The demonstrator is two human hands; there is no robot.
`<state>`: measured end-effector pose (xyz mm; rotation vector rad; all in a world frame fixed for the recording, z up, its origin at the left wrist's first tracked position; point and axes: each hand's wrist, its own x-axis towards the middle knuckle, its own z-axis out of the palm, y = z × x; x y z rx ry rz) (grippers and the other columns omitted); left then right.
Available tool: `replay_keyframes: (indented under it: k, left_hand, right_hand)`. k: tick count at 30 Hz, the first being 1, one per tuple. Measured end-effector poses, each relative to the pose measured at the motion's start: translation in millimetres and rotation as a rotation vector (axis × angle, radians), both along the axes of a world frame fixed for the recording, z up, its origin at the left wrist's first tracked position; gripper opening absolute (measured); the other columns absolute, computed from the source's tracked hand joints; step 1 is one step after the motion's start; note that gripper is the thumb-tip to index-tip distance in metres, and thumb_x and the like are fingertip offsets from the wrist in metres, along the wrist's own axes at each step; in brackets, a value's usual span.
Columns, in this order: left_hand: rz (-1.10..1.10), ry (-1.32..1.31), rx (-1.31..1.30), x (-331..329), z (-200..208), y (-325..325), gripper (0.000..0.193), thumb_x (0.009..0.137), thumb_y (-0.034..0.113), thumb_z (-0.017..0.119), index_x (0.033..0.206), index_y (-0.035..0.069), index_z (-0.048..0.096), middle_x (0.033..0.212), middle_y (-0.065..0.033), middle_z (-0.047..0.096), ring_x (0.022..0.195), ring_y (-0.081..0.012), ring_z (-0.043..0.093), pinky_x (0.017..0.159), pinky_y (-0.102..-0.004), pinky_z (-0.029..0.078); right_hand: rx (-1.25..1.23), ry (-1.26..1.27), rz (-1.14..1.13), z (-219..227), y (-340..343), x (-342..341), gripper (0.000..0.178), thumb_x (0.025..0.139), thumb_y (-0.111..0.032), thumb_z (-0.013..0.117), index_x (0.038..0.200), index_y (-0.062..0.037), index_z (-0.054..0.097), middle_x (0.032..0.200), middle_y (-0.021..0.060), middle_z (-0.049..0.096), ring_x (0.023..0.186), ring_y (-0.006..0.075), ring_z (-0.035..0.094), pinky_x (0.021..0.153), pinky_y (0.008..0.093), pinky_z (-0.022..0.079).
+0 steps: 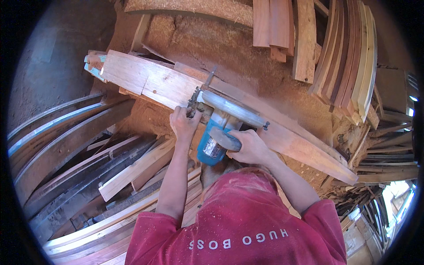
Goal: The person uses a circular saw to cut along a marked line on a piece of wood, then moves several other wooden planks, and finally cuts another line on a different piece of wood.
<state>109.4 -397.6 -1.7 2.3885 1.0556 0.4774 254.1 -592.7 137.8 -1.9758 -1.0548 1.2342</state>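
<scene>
**Two hands on the saw, blade set across a long plank**

A person in a dust-flecked red shirt bends over a handheld circular saw (218,132), its blue motor housing pointing back toward the body and its grey metal blade guard lying against a long pale plank (247,119). The plank's long axis runs from upper left to lower right, resting on a sawdust-covered worktop (212,48); the saw sits near its middle, directly ahead of both hands. The left hand (183,123) is closed in a tight grip around the front of the saw's base, touching the plank's near edge. The right hand (249,148) is wrapped around the dark rear handle, just beside the motor. Both are equally close to the tool. The plank shows rough, light grain with a reddish lower edge. Curved wooden strips (66,145) lie stacked to the left, and bent slats (353,57) lean at upper right.
</scene>
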Motion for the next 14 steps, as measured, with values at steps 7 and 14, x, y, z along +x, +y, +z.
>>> replay_keyframes:
  k: [7,14]
  left_hand:
    - [-0.002,0.011,0.034,-3.0,4.4,26.9,0.02,0.071,0.022,0.079,0.076,0.005,0.071,0.077,-0.0098,0.063,0.07,-0.0313,0.061,0.068,-0.0429,0.046]
    - [0.01,0.014,0.049,-9.3,1.5,52.9,0.019,0.07,0.021,0.078,0.079,0.004,0.073,0.077,-0.0104,0.064,0.071,-0.0314,0.062,0.069,-0.0424,0.047]
  right_hand:
    - [-0.097,0.069,0.033,-3.2,27.2,-3.6,0.051,0.076,-0.026,0.075,0.123,-0.0066,0.065,0.109,0.0202,0.07,0.107,0.0401,0.063,0.098,0.0467,0.047]
    - [-0.09,0.045,0.045,-3.7,52.8,-8.5,0.051,0.077,-0.025,0.075,0.123,-0.006,0.065,0.11,0.0211,0.07,0.107,0.0402,0.064,0.098,0.0469,0.047]
